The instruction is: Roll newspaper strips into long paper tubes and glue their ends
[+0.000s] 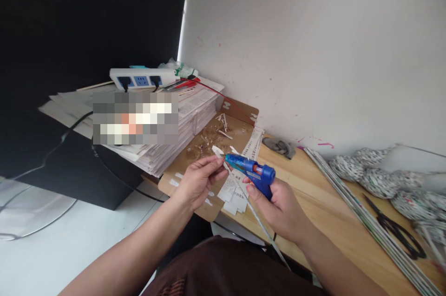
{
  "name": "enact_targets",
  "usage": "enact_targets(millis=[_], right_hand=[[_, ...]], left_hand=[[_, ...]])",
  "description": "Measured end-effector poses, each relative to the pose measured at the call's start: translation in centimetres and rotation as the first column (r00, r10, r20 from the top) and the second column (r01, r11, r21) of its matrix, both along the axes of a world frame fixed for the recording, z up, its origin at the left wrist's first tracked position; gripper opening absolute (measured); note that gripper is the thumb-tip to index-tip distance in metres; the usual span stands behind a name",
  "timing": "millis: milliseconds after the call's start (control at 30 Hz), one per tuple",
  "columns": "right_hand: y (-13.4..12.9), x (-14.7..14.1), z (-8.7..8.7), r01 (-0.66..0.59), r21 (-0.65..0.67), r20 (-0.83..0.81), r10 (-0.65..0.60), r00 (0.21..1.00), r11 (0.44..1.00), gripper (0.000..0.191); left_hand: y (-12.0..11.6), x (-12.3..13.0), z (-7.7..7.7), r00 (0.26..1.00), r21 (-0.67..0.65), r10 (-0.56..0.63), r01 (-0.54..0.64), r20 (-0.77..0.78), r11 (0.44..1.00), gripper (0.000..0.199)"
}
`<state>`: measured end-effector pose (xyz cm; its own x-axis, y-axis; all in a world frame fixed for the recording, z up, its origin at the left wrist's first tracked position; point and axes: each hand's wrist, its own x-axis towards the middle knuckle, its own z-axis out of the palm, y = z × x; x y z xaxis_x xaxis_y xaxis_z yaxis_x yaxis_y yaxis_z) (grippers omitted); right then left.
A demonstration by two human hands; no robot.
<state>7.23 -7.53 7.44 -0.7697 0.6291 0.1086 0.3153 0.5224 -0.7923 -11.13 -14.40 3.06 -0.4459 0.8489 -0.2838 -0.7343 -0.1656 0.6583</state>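
My right hand [275,200] is wrapped round the handle of a blue glue gun [247,166], whose nozzle points left. The nozzle tip is close to the fingertips of my left hand [202,177]. Those fingers pinch a thin paper stick [256,217], which slants down to the right toward my lap. A small white paper piece [218,150] shows at its upper end, beside the nozzle. Beneath both hands lie printed paper strips [228,191] and a brown cardboard sheet [174,173] with scraps on it.
A power strip [141,78] with plugs rests on a stack of papers [195,124] at the left. On the wooden table [313,194] lie long paper rods [362,214], black scissors [397,231], woven paper shapes [379,182] and a grey item [278,146]. Black cables hang at the left.
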Motion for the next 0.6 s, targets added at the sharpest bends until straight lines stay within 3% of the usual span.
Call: enact_targets(millis=[600], right_hand=[[-0.13, -0.04, 0.21, -0.013, 0.026, 0.052, 0.011, 0.999, 1.0, 0.021]], left_hand=[[-0.01, 0.09, -0.12, 1.0, -0.008, -0.009, 0.009, -0.021, 1.0, 0.011]])
